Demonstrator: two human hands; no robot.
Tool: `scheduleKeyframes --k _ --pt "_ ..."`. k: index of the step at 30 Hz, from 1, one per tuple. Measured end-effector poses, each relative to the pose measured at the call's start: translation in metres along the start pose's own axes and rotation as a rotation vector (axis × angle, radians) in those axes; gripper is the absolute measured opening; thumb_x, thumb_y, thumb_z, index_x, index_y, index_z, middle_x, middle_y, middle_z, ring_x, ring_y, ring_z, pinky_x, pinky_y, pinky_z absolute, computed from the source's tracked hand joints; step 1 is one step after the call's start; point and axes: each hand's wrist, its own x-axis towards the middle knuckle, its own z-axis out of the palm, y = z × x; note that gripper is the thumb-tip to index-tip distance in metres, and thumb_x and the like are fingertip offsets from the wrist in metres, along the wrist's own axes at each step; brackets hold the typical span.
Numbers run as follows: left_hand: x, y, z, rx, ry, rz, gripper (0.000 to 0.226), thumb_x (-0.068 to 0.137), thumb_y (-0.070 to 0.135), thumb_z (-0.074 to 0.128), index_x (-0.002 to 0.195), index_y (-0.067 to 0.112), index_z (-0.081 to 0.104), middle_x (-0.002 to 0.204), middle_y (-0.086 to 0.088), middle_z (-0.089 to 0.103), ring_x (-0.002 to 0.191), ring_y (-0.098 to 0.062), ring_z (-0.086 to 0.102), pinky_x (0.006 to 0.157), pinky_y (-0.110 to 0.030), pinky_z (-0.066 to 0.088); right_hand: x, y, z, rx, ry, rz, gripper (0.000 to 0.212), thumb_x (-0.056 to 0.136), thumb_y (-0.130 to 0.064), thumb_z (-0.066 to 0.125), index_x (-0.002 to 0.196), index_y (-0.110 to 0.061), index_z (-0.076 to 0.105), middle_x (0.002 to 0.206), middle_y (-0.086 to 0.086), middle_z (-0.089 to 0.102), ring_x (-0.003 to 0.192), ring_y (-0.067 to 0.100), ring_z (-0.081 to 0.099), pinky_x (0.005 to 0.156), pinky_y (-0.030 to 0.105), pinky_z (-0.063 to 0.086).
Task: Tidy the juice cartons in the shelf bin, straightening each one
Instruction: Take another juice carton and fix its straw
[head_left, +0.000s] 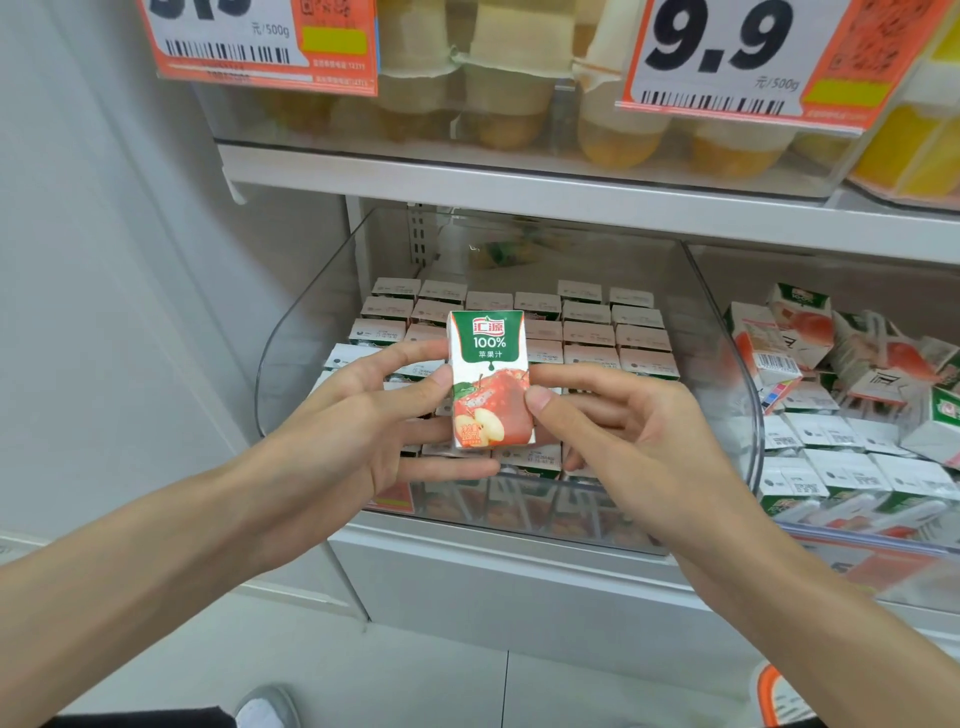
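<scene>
Observed: one juice carton (491, 379) is held upright, printed apple face toward the person, over the front middle of the clear shelf bin (291, 338). The left hand (363, 415) pinches its left edge, thumb in front and fingers behind and beneath. The right hand (618, 421) pinches the right edge the same way. The carton appears lifted off the stock; contact underneath cannot be confirmed.

Condition of bin: the rows of cartons (587, 332) stand top-up in fairly even lines from the back wall forward. The front rows lie behind the hands, so any open slot there is hidden.

Recommendation for this step: square the carton to the rows, turn it to match its neighbours and lower it straight down into a gap. The grip should stay on the side edges, as squeezing the faces may dent the pack. A tilted entry is likely to knock adjacent cartons askew.

Surroundings: the upper shelf (519, 176) overhangs the bin and limits lifting room. It carries fruit cups (509, 104) and hanging price tags (727, 57). Past the clear divider (727, 353) at the bin's right edge, a neighbouring bin (857, 535) holds cartons lying tumbled at several angles.
</scene>
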Motion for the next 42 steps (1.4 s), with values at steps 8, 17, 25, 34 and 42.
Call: scheduleKeyframes --k 8,17,25,34,42 --pt "-0.001 -0.001 0.003 0.029 0.029 -0.011 0.044 0.103 0.026 0.057 0.145 0.04 0.052 0.12 -0.01 0.079 0.102 -0.036 0.079 0.078 -0.043 0.067 -0.002 -0.006 0.0 0.006 -0.016 -0.016 0.029 0.098 -0.035 0.069 0.124 -0.048 0.07 0.092 -0.004 0.083 0.077 0.007 0.075 0.076 0.029 0.055" --pt "-0.001 -0.004 -0.002 0.2 0.025 0.151 0.043 0.096 0.023 0.066 0.139 0.023 0.063 0.126 -0.003 0.077 0.113 -0.028 0.076 0.092 -0.045 0.064 0.003 -0.001 0.003 0.0 -0.038 -0.062 0.024 0.085 -0.028 0.083 0.108 -0.031 0.073 0.097 -0.012 0.081 0.085 0.004 0.077 0.076 0.019 0.061" --pt "-0.003 -0.006 0.0 0.287 -0.002 0.196 0.045 0.097 0.001 0.068 0.134 0.024 0.058 0.131 -0.002 0.074 0.11 -0.027 0.077 0.09 -0.033 0.063 0.007 0.007 0.002 -0.095 -0.023 -0.117 0.045 0.075 -0.023 0.092 0.113 -0.037 0.074 0.105 -0.01 0.076 0.091 0.008 0.074 0.079 0.022 0.059" --pt "0.002 -0.008 -0.004 0.332 0.057 0.182 0.062 0.084 0.004 0.08 0.139 0.025 0.06 0.132 0.001 0.073 0.113 -0.024 0.076 0.086 -0.04 0.066 0.007 0.008 0.001 -0.012 -0.05 -0.071 0.034 0.084 -0.006 0.085 0.11 -0.022 0.071 0.111 -0.013 0.079 0.101 0.007 0.077 0.085 0.02 0.06" --pt "0.003 -0.01 -0.004 0.27 0.052 0.154 0.055 0.086 0.019 0.075 0.138 0.027 0.061 0.128 -0.001 0.076 0.109 -0.027 0.078 0.088 -0.04 0.065 0.006 0.007 -0.001 -0.036 -0.075 -0.138 0.026 0.087 -0.011 0.083 0.106 -0.024 0.074 0.111 -0.01 0.079 0.098 0.011 0.077 0.088 0.024 0.06"
